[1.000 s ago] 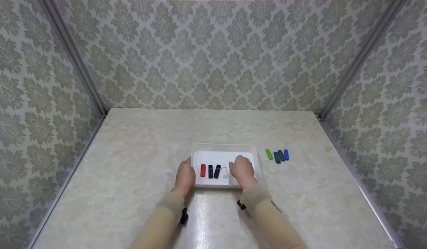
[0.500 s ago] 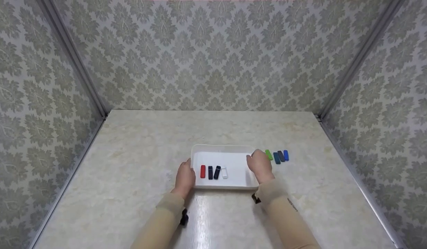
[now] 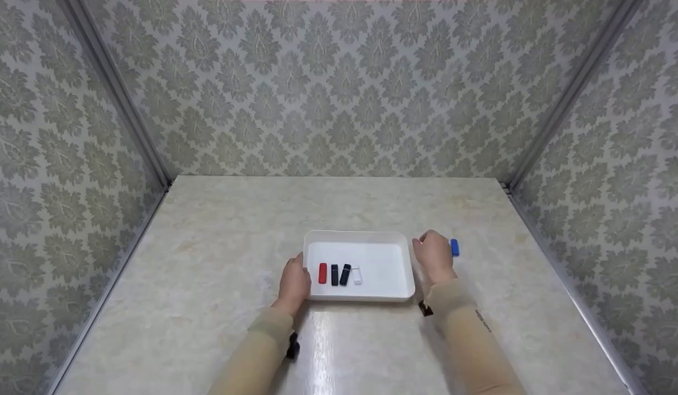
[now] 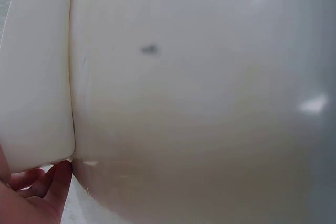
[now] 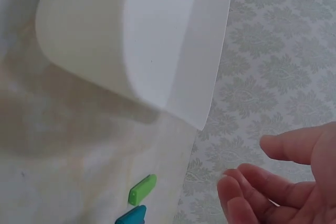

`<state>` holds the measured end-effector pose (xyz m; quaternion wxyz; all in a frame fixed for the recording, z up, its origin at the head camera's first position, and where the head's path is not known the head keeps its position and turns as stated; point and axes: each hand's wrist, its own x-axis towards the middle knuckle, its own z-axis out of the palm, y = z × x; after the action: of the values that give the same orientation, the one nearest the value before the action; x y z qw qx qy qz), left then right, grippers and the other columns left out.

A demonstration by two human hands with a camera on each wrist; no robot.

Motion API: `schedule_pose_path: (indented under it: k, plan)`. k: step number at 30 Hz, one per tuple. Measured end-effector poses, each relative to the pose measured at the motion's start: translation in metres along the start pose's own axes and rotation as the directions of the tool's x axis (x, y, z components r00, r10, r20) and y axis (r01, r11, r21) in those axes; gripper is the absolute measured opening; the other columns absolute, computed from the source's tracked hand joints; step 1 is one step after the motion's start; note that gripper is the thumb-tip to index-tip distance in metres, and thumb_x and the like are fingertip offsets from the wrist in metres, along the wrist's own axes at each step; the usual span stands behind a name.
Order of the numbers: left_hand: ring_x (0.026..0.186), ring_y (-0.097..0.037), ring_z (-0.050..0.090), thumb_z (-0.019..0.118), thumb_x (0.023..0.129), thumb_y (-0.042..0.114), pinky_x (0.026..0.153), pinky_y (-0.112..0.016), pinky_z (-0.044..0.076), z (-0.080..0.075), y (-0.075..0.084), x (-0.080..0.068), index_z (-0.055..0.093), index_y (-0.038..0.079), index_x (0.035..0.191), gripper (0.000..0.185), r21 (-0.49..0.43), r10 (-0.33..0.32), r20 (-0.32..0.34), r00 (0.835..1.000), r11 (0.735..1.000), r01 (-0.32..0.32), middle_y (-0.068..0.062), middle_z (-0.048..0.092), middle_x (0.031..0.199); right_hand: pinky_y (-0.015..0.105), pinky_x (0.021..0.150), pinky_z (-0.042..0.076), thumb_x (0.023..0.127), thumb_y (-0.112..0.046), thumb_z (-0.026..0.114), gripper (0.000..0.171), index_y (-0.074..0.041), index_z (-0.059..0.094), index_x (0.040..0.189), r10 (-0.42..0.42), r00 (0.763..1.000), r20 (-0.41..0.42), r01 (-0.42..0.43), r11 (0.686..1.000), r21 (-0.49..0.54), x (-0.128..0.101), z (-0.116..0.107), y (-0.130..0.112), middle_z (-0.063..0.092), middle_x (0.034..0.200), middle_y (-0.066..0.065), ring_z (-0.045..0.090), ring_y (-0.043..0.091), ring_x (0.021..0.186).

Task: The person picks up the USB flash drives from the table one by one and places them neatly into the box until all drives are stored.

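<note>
Your left hand point(image 3: 293, 281) pressed against white tray point(image 3: 360, 237) left wall: no gap that side. Tray interior: four sticks bunched at left, red stick point(image 3: 322, 272) to white stick point(image 3: 357, 275); right half of floor bare, room to drop in. Your right hand point(image 3: 434, 254) just off tray right rim, above loose sticks; green stick point(image 5: 142, 189) and teal one beside it lie below fingers point(image 5: 262, 187), blue stick point(image 3: 454, 247) at far side. Table point(image 3: 218, 230) wide open left, behind tray, front. Patterned walls close three sides.

Green stick point(image 5: 142, 189) and teal stick point(image 5: 131, 216) lie flat right of white tray point(image 3: 360, 236).
</note>
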<state>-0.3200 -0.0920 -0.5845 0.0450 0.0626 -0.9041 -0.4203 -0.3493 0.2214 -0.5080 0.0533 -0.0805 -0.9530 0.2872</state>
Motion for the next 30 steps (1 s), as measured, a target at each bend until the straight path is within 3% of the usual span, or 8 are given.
schedule_pose_path:
  k: [3,7,12,17,25,30]
  plan:
    - [0.132,-0.037,0.057,0.047,0.103,0.0,0.118,-0.05,0.045,0.0,0.0,0.0,0.048,-0.006,0.149,0.046,0.01,0.001,0.002,1.0,1.0,-0.001,-0.024,0.062,0.133,0.05,0.08,0.059,0.102,-0.02,0.059,0.029,0.007,0.067,0.106,-0.035,0.999,-0.025,0.035,0.999,0.0,0.003,-0.006,0.008,0.071,0.1,0.026,0.069,0.037,0.086]
    - [0.133,-0.037,0.057,0.045,0.104,0.001,0.119,-0.05,0.045,0.0,0.0,0.001,0.047,-0.004,0.15,0.046,-0.001,-0.014,0.012,1.0,1.0,0.014,-0.023,0.061,0.134,0.053,0.084,0.06,0.102,-0.02,0.058,0.033,0.01,0.067,0.113,-0.033,0.999,-0.029,0.033,0.999,0.007,0.008,-0.014,0.019,0.072,0.106,0.029,0.07,0.04,0.09]
    - [0.131,-0.036,0.058,0.045,0.104,-0.001,0.117,-0.05,0.047,-0.001,0.001,0.0,0.049,-0.003,0.149,0.046,-0.005,0.002,0.004,1.0,1.0,-0.002,-0.022,0.063,0.133,0.054,0.089,0.06,0.103,-0.02,0.056,0.037,0.012,0.065,0.121,0.004,0.999,-0.034,-0.004,1.0,-0.002,0.017,-0.022,0.034,0.069,0.116,0.032,0.07,0.043,0.101]
    - [0.135,-0.034,0.056,0.044,0.105,0.002,0.119,-0.049,0.045,-0.001,0.001,-0.001,0.047,0.0,0.152,0.047,-0.018,-0.027,0.019,0.999,0.999,0.028,-0.02,0.061,0.137,0.054,0.09,0.06,0.104,-0.018,0.055,0.037,0.012,0.063,0.124,0.047,0.998,-0.035,-0.047,0.999,-0.009,0.026,-0.028,0.05,0.068,0.119,0.033,0.07,0.043,0.103]
    - [0.134,-0.039,0.056,0.045,0.103,0.0,0.118,-0.05,0.045,-0.001,0.0,-0.001,0.046,-0.007,0.149,0.046,0.03,0.011,0.003,1.0,0.999,-0.011,-0.026,0.06,0.137,0.055,0.097,0.058,0.105,-0.016,0.052,0.039,0.012,0.059,0.131,0.167,0.985,-0.033,-0.168,0.986,-0.006,0.04,-0.039,0.078,0.064,0.127,0.034,0.066,0.045,0.114]
    - [0.132,-0.04,0.057,0.048,0.102,-0.001,0.116,-0.051,0.046,-0.001,-0.001,-0.002,0.048,-0.008,0.147,0.046,0.033,0.023,-0.009,1.0,0.999,-0.022,-0.027,0.061,0.132,0.057,0.096,0.058,0.104,-0.014,0.053,0.038,0.015,0.06,0.129,0.16,0.986,-0.045,-0.162,0.986,-0.038,0.044,-0.04,0.098,0.064,0.126,0.035,0.066,0.047,0.112]
